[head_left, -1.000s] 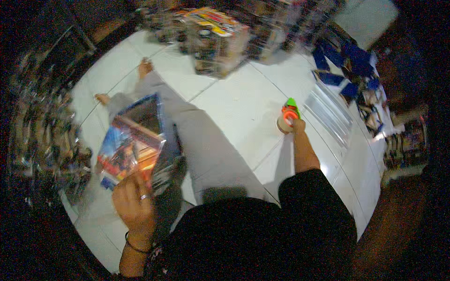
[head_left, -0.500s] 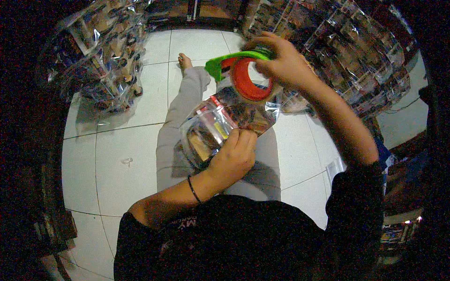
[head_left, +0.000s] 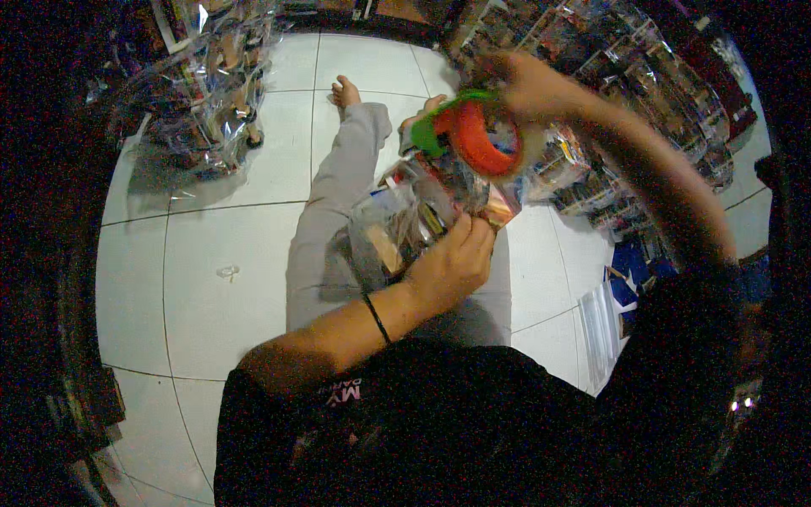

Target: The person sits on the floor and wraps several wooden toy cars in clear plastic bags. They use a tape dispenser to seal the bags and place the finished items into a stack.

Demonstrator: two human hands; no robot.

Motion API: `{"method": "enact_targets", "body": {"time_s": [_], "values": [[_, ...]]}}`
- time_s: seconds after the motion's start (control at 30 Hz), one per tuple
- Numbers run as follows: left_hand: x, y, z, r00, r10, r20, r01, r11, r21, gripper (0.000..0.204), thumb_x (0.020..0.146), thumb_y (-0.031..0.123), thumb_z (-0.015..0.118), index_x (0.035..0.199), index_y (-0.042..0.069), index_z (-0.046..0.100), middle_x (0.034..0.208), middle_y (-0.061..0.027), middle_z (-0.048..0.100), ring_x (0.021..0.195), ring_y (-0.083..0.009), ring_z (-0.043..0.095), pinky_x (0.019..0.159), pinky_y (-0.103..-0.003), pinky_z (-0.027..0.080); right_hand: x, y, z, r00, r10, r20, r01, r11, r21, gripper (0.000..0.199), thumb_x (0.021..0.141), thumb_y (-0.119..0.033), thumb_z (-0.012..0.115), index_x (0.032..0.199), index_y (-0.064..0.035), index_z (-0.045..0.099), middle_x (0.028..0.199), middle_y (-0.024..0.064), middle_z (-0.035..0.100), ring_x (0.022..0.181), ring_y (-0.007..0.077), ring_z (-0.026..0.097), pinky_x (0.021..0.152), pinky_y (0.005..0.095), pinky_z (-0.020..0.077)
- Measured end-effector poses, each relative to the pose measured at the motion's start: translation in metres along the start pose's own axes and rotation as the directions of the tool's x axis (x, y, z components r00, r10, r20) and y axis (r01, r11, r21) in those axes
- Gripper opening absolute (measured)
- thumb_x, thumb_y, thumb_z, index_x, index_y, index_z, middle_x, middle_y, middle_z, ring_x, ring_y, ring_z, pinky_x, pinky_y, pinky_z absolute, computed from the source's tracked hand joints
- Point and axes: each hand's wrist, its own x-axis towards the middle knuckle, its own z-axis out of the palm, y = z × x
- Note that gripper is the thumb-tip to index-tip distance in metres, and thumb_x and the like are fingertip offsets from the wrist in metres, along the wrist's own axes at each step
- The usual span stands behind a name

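Observation:
On my lap lies a clear plastic packet with mixed small items showing through it, some tan and some dark. My left hand pinches the packet's near right edge, fingers closed. Above the packet's far end, my right hand grips a green tape dispenser carrying a large red-cored tape roll. That hand is blurred by motion, but its fingers are wrapped round the dispenser's top. The roll hangs over the packet's far right corner; whether tape touches the plastic I cannot tell.
Clear-wrapped bundles of goods stand at the far left and far right. A clear plastic sleeve lies on the floor at my right, near blue items. A small whitish scrap rests on the white tiles at left.
My right hand and the tape dispenser have shifted right in the view. The packet and my left hand also appear further right, and the whole view has moved a little.

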Motion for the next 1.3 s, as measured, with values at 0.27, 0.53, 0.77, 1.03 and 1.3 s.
{"method": "enact_targets", "body": {"time_s": [0.27,0.53,0.77,1.03,1.3], "values": [[0.010,-0.058,0.010,0.979,-0.122,-0.162,0.126,0.992,0.013,0.018,0.074,0.020,0.052,0.074,0.006,0.064,0.081,-0.0100,0.057,0.086,-0.0231,0.053,0.081,-0.035,0.041,-0.225,0.008,0.004,0.899,0.148,-0.412,-0.009,0.947,0.321,0.049,0.069,-0.010,0.067,0.116,0.0003,0.056,0.112,0.0125,0.061,0.104,0.0234,0.059,0.095,0.0343,0.0434],[0.001,0.017,0.007,0.985,-0.026,-0.171,0.036,0.998,0.052,0.018,0.073,0.018,0.053,0.075,0.003,0.063,0.079,-0.0091,0.054,0.084,-0.0244,0.051,0.086,-0.037,0.040,-0.058,0.033,0.004,0.905,0.060,-0.422,0.117,0.917,0.382,0.041,0.075,-0.020,0.068,0.110,-0.0003,0.061,0.095,0.0138,0.067,0.086,0.0204,0.065,0.078,0.0315,0.0515],[0.008,0.005,0.006,0.976,0.017,-0.215,-0.003,0.998,0.068,0.019,0.071,0.019,0.053,0.067,0.002,0.061,0.073,-0.0086,0.050,0.077,-0.0246,0.050,0.079,-0.040,0.043,0.018,-0.003,0.001,0.986,0.001,-0.164,0.005,0.999,0.040,0.034,0.066,-0.014,0.065,0.095,0.0032,0.066,0.088,0.0143,0.068,0.077,0.0213,0.063,0.074,0.0331,0.0510],[0.004,0.003,0.008,0.974,0.008,-0.226,-0.014,1.000,-0.025,0.023,0.071,0.020,0.054,0.076,0.002,0.068,0.077,-0.0115,0.063,0.087,-0.0249,0.055,0.090,-0.039,0.040,0.117,0.026,-0.017,0.698,-0.534,0.477,0.715,0.491,-0.497,0.031,0.061,-0.016,0.066,0.086,0.0017,0.068,0.081,0.0167,0.066,0.074,0.0240,0.063,0.072,0.0353,0.0506],[0.002,-0.006,0.008,0.957,-0.004,-0.289,-0.017,0.997,-0.069,0.017,0.067,0.015,0.056,0.071,0.001,0.063,0.075,-0.0117,0.057,0.078,-0.0257,0.055,0.083,-0.041,0.045,-0.070,0.005,0.023,0.906,-0.119,-0.407,0.235,0.940,0.249,0.055,0.071,-0.016,0.073,0.117,0.0060,0.051,0.102,0.0183,0.065,0.094,0.0244,0.064,0.086,0.0331,0.0487]]}}
